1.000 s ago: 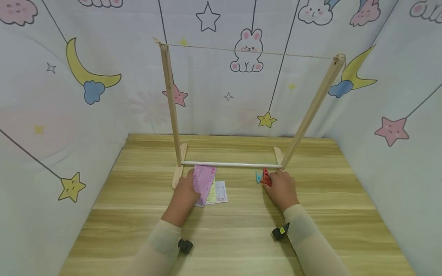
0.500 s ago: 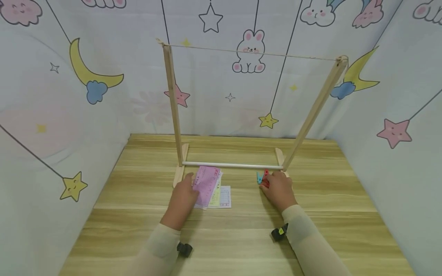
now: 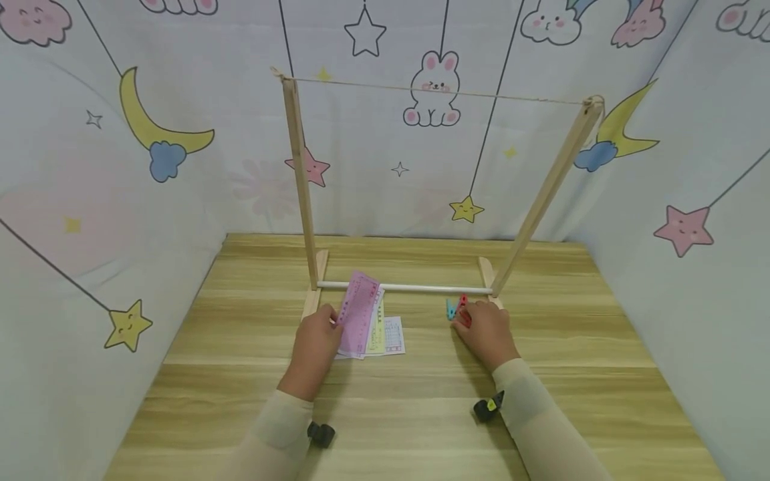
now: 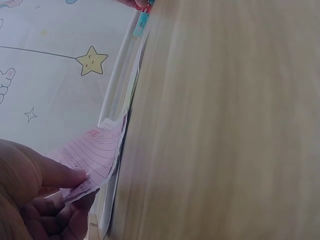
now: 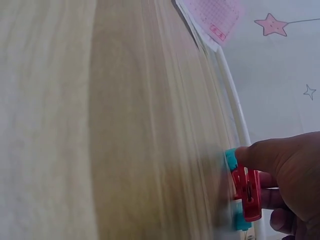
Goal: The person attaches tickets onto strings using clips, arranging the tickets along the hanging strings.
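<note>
My left hand [image 3: 319, 337] pinches the left edge of a pink printed paper slip [image 3: 359, 310] between thumb and fingers. In the left wrist view the slip bends up off the layer beneath. Under it, fanned to the right, lie a yellow slip [image 3: 377, 329] and a white slip [image 3: 394, 334] with a printed grid. My right hand [image 3: 486, 332] holds a red clothespin [image 5: 251, 195] between thumb and fingers, low over the table. A teal clothespin [image 3: 450, 310] sits right beside it, partly hidden behind the red one in the right wrist view.
A wooden frame stands behind the hands, with a left post [image 3: 299, 187], a right post [image 3: 547, 190] and a white rod [image 3: 421, 288] low between them. A thin string [image 3: 385, 86] runs between the post tops. Printed cloth [image 3: 373, 200] surrounds the wooden table [image 3: 409, 414].
The paper slips have spread out to the right. My left fingers have closed on the pink slip, and its far end now overlaps the rod. My right hand has shifted slightly over the red clothespin.
</note>
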A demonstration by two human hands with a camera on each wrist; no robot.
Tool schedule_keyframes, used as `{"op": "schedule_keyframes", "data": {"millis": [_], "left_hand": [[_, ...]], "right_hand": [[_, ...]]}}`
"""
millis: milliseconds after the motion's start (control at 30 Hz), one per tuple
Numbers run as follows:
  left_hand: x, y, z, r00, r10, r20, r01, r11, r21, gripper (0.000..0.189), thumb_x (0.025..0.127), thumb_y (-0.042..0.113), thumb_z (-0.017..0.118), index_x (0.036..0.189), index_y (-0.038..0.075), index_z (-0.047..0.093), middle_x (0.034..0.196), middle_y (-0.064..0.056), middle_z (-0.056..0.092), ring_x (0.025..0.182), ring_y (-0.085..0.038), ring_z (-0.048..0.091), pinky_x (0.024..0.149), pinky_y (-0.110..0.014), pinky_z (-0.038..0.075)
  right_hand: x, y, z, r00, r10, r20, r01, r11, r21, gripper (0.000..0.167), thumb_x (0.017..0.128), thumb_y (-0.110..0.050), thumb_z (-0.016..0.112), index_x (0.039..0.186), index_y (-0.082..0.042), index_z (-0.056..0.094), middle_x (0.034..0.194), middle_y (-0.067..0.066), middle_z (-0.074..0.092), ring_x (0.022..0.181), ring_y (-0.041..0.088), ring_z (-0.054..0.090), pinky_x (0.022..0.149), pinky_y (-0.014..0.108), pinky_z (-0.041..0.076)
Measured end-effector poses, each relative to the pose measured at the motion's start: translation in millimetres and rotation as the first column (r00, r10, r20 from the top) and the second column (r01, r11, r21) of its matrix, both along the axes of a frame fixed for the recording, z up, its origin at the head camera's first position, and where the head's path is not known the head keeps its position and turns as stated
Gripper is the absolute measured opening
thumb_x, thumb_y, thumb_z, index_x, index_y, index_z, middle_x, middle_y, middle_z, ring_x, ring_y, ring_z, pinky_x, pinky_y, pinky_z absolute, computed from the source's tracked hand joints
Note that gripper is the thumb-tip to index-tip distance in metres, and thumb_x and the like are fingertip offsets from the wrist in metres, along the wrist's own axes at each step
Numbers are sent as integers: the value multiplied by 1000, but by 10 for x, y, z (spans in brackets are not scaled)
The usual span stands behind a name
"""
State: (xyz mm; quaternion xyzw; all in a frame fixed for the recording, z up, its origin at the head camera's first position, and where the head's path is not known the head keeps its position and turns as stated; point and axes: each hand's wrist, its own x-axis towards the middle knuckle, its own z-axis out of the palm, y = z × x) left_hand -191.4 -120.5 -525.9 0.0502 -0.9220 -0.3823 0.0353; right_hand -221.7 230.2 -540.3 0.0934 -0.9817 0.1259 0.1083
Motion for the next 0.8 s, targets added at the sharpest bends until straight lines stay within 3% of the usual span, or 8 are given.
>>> {"op": "schedule_keyframes", "data": {"millis": [133, 333, 500, 600, 700, 800], "left_hand": [[-3, -10, 9, 999, 2, -37, -3, 1000, -14, 10, 94, 8, 72, 101, 7, 66, 77, -6, 68, 64, -20, 58, 53, -32, 45], [9, -18, 6, 993, -4, -114, -4, 997, -73, 12, 92, 10, 75, 90, 10, 64, 73, -4, 67, 61, -20, 56, 52, -33, 42], [0, -26, 5, 996, 0, -92, -6, 998, -69, 12, 91, 13, 77, 90, 8, 66, 72, -3, 59, 61, -19, 50, 53, -33, 38], [-7, -34, -3, 996, 18, -82, -20, 999, -30, 11, 91, 14, 76, 91, 8, 66, 76, -4, 60, 65, -20, 52, 55, -34, 40], [-8, -39, -14, 997, 43, -63, -42, 999, 25, 10, 92, 14, 75, 90, 10, 66, 80, -5, 65, 70, -21, 58, 59, -33, 45], [-4, -37, -14, 997, 57, -50, -53, 996, 71, 11, 92, 14, 76, 88, 11, 65, 85, -5, 70, 75, -21, 62, 61, -34, 48]], "right_hand": [[-4, 6, 6, 1000, -1, -12, 1, 1000, -1, 44, 88, -39, 81, 68, -19, 47, 70, -2, 52, 71, 26, 55, 65, 48, 37], [8, -1, 12, 1000, 4, -8, -4, 999, -43, 41, 88, -36, 82, 69, -19, 51, 68, -4, 51, 70, 22, 53, 66, 45, 33], [20, -21, 30, 1000, -3, 5, 4, 982, -186, 23, 89, -30, 82, 81, -15, 67, 72, -5, 62, 69, 16, 56, 74, 44, 36], [31, -24, 49, 999, -19, 27, 28, 935, -354, 17, 88, -27, 82, 91, -13, 72, 77, -3, 67, 70, 16, 58, 72, 39, 45], [31, -20, 64, 999, -29, 44, 47, 858, -511, 17, 88, -26, 83, 96, -15, 71, 81, -2, 68, 73, 15, 61, 65, 31, 51], [15, -13, 86, 999, -24, 37, 42, 796, -604, 20, 88, -25, 84, 100, -14, 71, 89, -2, 72, 80, 15, 65, 69, 27, 54]]}}
